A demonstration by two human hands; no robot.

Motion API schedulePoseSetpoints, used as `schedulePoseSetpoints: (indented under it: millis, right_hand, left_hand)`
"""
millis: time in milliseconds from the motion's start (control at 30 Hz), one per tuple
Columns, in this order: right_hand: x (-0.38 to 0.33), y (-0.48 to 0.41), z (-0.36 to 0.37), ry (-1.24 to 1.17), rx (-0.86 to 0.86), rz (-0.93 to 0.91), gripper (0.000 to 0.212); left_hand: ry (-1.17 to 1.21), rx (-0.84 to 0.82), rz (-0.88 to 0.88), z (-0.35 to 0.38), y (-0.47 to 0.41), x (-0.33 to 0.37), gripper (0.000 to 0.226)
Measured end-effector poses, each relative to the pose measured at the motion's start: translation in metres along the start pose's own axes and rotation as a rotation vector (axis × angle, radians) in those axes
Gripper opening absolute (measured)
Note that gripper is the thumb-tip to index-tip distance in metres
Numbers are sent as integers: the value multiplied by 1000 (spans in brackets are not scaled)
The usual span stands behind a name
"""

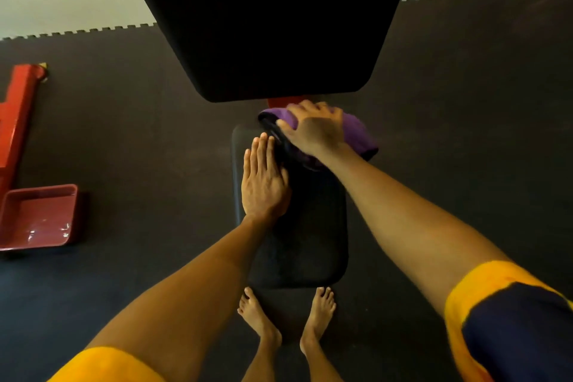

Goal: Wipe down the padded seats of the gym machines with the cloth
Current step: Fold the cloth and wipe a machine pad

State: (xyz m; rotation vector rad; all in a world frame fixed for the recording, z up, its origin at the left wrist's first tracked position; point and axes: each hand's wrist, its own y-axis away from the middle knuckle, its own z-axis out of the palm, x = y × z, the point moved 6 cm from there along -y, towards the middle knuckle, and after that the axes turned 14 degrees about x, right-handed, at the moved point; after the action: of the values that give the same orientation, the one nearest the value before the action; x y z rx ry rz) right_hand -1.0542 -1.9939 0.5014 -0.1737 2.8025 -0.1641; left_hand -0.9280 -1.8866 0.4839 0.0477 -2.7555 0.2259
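Apparently flat, right hand [313,130] presses cloth [358,135] onto seat [310,242].

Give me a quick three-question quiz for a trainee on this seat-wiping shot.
1. True or false: the left hand lies flat on the seat pad.
2. Which hand presses on the purple cloth? A) left hand B) right hand C) both
3. Fill in: the purple cloth sits at the seat pad's ___ end, just below the backrest.
Key: 1 true; 2 B; 3 far.
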Motion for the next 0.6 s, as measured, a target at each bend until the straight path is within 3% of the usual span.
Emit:
schedulePoseSetpoints:
  millis: [67, 133, 233, 467, 533, 600]
  right_hand:
    - [35, 3, -5, -57, 24, 253, 53]
    - [35, 0, -1, -19, -43, 387, 52]
    - [-3, -16, 8, 75, -89, 293, 51]
    - [-1, 56, -11, 33, 98, -194, 53]
    - [24, 54, -15, 60, 64, -136, 54]
    - [38, 26, -12, 53, 13, 69, 54]
  left_hand:
    - [-7, 4, -18, 0, -1, 0, 62]
    - [-22, -4, -28, 1, 0, 2, 64]
    - [-28, -3, -14, 1, -1, 3, 68]
    - [27, 7, -41, 0, -1, 3, 61]
    - [47, -1, -58, 0, -2, 2, 60]
    - [38, 7, -65, 0, -1, 2, 60]
